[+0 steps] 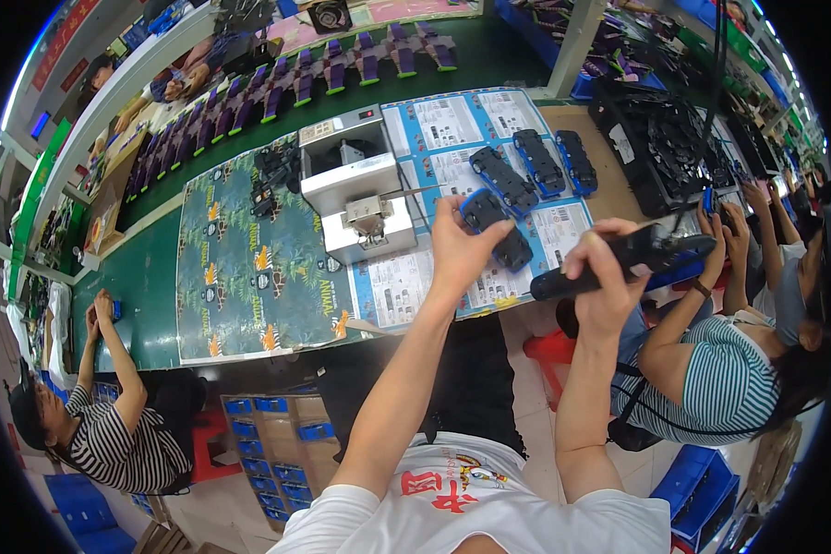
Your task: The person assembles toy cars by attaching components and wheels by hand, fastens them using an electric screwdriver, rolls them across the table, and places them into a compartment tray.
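My left hand [454, 247] is closed around a toy car [482, 211] with a blue body, its black underside facing up, just above the printed sheets. My right hand [609, 268] grips a black power screwdriver [672, 252] held roughly level beside the car; its tip is hard to make out. Beyond the held car, more upturned toy cars lie in a loose row: one [504, 178] close to my left hand, another [538, 163] further right, and a third [576, 162] at the end.
A white boxy machine [342, 180] stands left of the cars. A black crate [637, 138] of black parts sits at the right. Purple-and-green toy pieces [334, 74] line the green belt [489, 46]. Co-workers sit at left [125, 439] and right [720, 369].
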Available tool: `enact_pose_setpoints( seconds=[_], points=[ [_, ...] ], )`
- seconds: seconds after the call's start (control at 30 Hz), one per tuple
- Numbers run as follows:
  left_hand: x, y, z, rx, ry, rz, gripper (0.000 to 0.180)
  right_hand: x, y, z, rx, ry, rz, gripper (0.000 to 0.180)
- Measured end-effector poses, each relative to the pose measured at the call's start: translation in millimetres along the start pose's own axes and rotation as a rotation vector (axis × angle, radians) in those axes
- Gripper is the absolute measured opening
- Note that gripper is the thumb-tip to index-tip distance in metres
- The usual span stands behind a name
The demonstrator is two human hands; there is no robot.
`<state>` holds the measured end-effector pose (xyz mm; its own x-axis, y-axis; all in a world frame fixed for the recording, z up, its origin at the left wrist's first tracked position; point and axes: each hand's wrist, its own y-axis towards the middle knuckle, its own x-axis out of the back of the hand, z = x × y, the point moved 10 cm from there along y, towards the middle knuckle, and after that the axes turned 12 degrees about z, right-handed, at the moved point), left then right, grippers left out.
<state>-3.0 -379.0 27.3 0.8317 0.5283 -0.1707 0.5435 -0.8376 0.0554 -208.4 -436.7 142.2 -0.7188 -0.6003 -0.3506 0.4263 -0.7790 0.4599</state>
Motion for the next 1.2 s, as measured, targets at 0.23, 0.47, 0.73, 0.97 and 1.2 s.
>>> enact_pose_setpoints(
  seconds=[0.23, 0.47, 0.73, 0.97, 1.2],
  points=[
    [84.9, -129.8, -7.1, 0.238, -0.549, -0.108, 0.028, -52.3, 17.1, 23.2, 0.147, 0.246, 0.098, 0.021],
    [163.5, -154.5, 2.6, 0.166, -0.616, -0.183, 0.031, -186.6, 50.9, -30.4, 0.239, 0.2, 0.251, 0.016],
    [175.4, -136.7, -2.4, 0.146, -0.494, -0.145, 0.023, -226.6, 41.2, -41.5, 0.311, -0.118, 0.248, 0.011],
    [175.3, -127.7, 7.9, 0.199, -0.472, -0.158, 0.022, -255.9, 53.3, -54.3, 0.131, 0.139, 0.55, 0.033],
    [171.8, -126.3, 0.7, 0.199, -0.412, -0.168, 0.023, -263.6, 61.0, -64.3, -0.007, -0.047, 0.728, 0.016]
  ],
)
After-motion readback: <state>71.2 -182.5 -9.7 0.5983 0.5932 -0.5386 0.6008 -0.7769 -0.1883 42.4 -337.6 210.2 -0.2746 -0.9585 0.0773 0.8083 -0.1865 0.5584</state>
